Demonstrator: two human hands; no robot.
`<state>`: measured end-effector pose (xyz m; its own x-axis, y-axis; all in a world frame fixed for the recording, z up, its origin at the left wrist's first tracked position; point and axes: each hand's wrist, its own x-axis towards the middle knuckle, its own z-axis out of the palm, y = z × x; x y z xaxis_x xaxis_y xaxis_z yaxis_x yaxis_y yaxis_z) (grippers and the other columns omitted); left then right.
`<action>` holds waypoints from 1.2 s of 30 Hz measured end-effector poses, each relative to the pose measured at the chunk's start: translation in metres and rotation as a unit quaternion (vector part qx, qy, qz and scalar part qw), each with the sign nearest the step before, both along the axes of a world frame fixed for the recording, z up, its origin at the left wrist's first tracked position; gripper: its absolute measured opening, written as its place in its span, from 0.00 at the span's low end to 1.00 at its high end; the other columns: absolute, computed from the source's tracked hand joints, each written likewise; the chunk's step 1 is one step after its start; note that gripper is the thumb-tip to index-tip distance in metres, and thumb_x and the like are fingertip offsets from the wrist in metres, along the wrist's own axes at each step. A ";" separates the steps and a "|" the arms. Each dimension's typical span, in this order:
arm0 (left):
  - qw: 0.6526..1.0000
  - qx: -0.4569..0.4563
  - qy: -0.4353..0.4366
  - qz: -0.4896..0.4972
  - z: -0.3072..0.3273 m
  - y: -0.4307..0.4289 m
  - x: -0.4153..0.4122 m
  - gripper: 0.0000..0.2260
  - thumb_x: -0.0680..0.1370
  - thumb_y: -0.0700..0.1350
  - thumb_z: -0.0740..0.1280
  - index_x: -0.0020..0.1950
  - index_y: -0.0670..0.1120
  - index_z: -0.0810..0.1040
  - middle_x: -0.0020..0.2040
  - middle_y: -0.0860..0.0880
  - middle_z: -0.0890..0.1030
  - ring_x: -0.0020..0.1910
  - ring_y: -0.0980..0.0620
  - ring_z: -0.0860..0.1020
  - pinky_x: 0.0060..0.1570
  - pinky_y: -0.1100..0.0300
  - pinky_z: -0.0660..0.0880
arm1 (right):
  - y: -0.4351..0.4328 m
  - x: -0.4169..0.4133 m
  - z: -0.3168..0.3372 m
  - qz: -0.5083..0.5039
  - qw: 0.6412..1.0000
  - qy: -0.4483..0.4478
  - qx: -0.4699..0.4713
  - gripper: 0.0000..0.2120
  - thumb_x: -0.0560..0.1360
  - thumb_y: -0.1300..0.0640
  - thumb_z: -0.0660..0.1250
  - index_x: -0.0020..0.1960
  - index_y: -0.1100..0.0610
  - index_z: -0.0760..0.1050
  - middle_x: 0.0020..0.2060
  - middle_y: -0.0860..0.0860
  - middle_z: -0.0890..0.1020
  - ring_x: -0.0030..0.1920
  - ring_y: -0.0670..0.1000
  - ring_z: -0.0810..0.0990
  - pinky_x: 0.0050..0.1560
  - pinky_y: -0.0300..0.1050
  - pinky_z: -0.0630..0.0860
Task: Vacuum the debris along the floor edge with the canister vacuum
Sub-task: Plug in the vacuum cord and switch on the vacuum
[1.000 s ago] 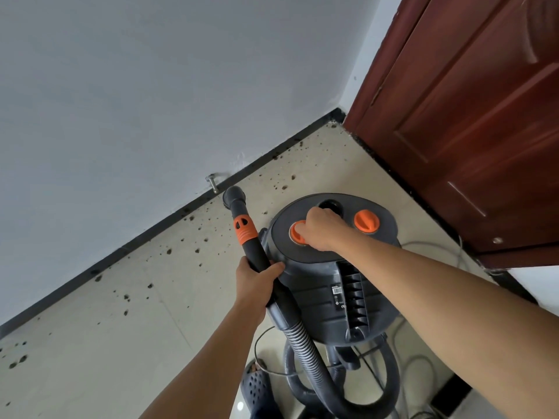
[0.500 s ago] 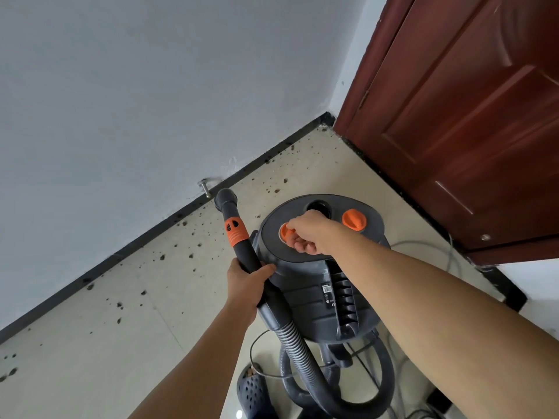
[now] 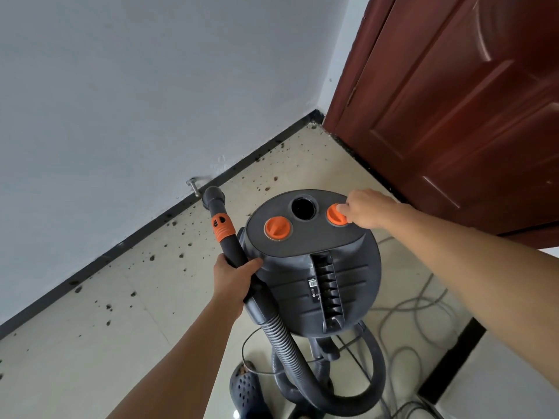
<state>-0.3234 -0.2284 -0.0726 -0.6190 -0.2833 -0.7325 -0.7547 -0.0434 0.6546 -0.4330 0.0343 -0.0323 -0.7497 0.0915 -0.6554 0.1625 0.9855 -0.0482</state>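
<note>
1. Head view: a dark grey canister vacuum stands mid-picture on a pale tiled floor.
2. At 8 o'clock of the canister, the left hand is wrapped round the black hose wand. Its open nozzle points to 11 o'clock, near the black skirting.
3. At 1 o'clock on the lid, the right hand pinches an orange knob.
4. Dark debris lies scattered along the skirting from 9 to 12 o'clock. This looks like setting up, with all the vacuuming left to do.
</note>
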 end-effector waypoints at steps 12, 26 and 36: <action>1.000 -0.009 -0.003 0.004 0.001 0.003 0.000 0.17 0.70 0.38 0.75 0.53 0.43 0.72 0.49 0.39 0.79 0.42 0.45 0.79 0.38 0.54 0.78 | -0.011 -0.003 -0.014 -0.177 0.978 -0.030 -0.110 0.11 0.76 0.59 0.56 0.38 0.62 0.69 0.30 0.60 0.70 0.25 0.51 0.63 0.27 0.39 0.57; 1.000 0.012 -0.014 0.001 0.008 -0.005 0.002 0.15 0.70 0.35 0.73 0.53 0.43 0.72 0.49 0.38 0.80 0.41 0.46 0.79 0.36 0.56 0.77 | -0.034 0.020 0.009 0.004 0.985 0.169 -0.019 0.18 0.78 0.43 0.61 0.43 0.58 0.76 0.39 0.54 0.80 0.43 0.58 0.79 0.39 0.45 0.68; 0.999 0.016 -0.028 0.028 0.004 -0.013 0.018 0.15 0.69 0.33 0.72 0.53 0.40 0.73 0.49 0.33 0.80 0.39 0.43 0.79 0.45 0.47 0.80 | -0.098 0.026 -0.013 0.118 0.966 0.122 -0.197 0.18 0.77 0.46 0.66 0.65 0.49 0.76 0.55 0.52 0.77 0.56 0.55 0.75 0.54 0.52 0.73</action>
